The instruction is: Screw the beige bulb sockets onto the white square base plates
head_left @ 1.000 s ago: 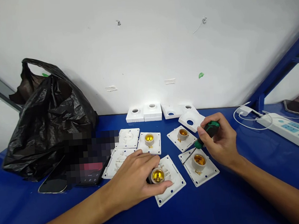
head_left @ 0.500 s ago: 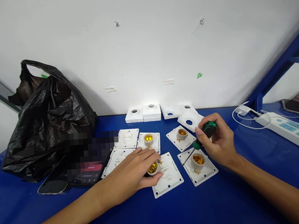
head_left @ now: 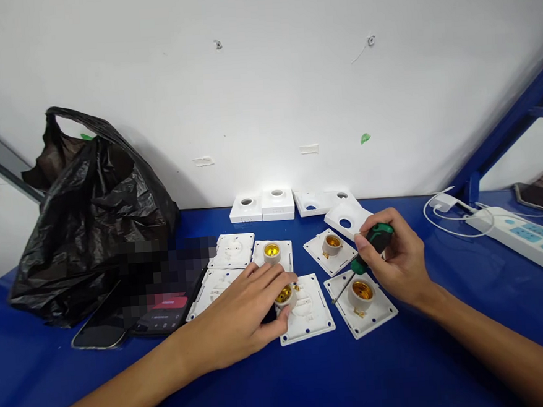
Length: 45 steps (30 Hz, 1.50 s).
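Note:
My left hand [head_left: 244, 308] has thumb and fingers closed around a small round lamp socket [head_left: 286, 295] with a gold-coloured threaded inside. It holds this socket at the left part of a white square base plate [head_left: 310, 328]; whether the socket is seated there I cannot tell. In my right hand [head_left: 399, 259] is a screwdriver [head_left: 380, 236] with a green and black handle. Its shaft slants down-left, the tip near the left corner of another base plate [head_left: 375, 320], which carries a lamp socket [head_left: 362, 291]. Behind it lies a further plate with a socket [head_left: 332, 244].
White covers with round holes [head_left: 277, 206] line the wall. More base plates [head_left: 232, 249] lie left of centre, one bearing a socket [head_left: 272, 253]. Two phones [head_left: 99, 333] and a black plastic bag [head_left: 99, 209] are at left. A power strip [head_left: 524, 229] with white cables is at right.
The base plate under my left hand has turned slightly, its near edge now more level. My left thumb and the socket have shifted a little. My right hand with the screwdriver stays nearly still.

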### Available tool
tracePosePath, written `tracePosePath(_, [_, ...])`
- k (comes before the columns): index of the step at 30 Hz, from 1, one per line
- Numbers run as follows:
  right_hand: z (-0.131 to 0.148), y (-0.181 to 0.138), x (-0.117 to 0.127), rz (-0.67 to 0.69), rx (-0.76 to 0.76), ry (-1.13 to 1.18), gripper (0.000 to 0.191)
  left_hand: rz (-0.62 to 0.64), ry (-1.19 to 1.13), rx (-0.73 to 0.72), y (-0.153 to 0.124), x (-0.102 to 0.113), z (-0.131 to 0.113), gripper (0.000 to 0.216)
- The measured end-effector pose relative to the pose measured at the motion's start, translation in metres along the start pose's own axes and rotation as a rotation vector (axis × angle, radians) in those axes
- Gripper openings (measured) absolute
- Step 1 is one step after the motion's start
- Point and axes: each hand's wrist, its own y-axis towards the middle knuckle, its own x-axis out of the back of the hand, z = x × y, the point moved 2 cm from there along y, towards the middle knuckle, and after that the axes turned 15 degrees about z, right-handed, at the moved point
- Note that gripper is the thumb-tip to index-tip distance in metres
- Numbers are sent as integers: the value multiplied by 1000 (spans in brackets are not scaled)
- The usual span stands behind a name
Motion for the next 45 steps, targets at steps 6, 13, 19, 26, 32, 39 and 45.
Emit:
tracePosePath(6, [2,1,0,24,4,0,15,13,-70,17,1,-2,2,18])
tracePosePath(13, [5,2,-1,60,6,-5,15,-19,-117,-5,0,-7,-5,23])
tracePosePath(19, [6,2,-1,82,-6,-6,14,27,-2,-39,1,-8,-6,33])
tracePosePath(26, [6,2,-2,93,-4,1,14,78,-17,-39,1,-7,-6,26])
tracePosePath(32, [7,2,-1,98,-10,-2,14,106,-94,-38,1,-5,-5,28])
tracePosePath(39, [8,1,-1,101,-12,4,14,106,-136,-36,1,-5,-4,29])
tracePosePath(45, [9,1,-1,102,-10,-1,14,92,-120,-63,1,-3,-6,29])
